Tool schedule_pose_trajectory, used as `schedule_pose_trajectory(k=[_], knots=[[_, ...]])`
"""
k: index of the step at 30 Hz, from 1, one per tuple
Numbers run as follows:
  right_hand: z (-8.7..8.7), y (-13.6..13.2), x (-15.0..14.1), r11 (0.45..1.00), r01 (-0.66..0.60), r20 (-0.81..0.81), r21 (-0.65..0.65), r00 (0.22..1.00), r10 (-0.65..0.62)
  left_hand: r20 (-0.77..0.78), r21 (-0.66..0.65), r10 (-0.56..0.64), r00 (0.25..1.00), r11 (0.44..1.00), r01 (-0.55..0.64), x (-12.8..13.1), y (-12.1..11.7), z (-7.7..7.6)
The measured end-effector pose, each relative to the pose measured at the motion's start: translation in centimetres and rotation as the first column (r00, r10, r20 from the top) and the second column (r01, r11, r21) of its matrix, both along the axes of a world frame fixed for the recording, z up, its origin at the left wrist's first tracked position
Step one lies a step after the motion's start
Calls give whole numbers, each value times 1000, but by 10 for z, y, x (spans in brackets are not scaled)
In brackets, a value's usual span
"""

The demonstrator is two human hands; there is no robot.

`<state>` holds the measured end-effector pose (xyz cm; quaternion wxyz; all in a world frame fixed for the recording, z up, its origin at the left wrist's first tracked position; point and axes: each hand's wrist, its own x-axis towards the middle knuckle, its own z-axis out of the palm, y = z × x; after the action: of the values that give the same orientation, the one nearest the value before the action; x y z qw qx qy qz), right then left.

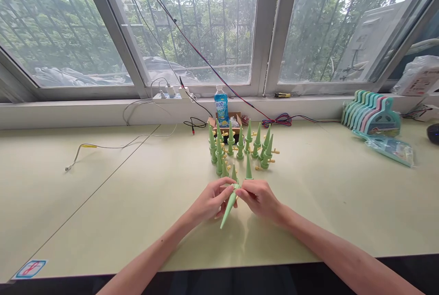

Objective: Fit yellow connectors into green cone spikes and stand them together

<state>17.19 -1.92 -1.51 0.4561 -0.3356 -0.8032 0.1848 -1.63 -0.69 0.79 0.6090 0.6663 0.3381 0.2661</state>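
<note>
This looks like a light workshop: a long table [325, 208] below windows [206, 34] bears many matching green cones [240, 143] and coiled wire [281, 120], a power strip [174, 97] behind.

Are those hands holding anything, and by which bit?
A green spike, by its thick end, in the left hand. The right hand is at that end too; its exact grip is hidden.

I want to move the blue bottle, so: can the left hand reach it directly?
Probably not directly: the left hand holds a green spike, and upright green pieces stand before the blue bottle.
</note>
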Motion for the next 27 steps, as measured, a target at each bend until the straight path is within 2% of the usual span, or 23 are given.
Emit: schedule_pose_trajectory(k=[6, 10, 13, 16, 21, 24, 27], knots=[[-2, 1, 1, 998, 67, 16, -1, 998, -67, 9, 40, 43, 999, 998, -44, 1, 0, -2], [-2, 2, 2, 989, 144, -39, -30, 989, -145, 120, 189, 92, 988, 975, -114, -3, 1, -3], [-2, 2, 2, 984, 170, -83, -51, 981, -174, 165, 383, 63, 984, 915, -123, -7, 0, -5], [-1, 2, 2, 984, 164, -98, -64, 981, -169, 85, 572, 87, 993, 812, -120, -8, -2, -9], [-4, 3, 0, 988, 133, -94, -84, 986, -140, -11, 739, 135, 991, 668, -83, -3, -2, -14], [-7, 4, 1, 988, 114, -62, -101, 991, -121, -27, 764, 153, 988, 640, -78, -2, -2, -14], [-9, 6, 3, 990, 105, -25, -95, 994, -108, 1, 741, 142, 990, 664, -96, -2, -2, -14]])
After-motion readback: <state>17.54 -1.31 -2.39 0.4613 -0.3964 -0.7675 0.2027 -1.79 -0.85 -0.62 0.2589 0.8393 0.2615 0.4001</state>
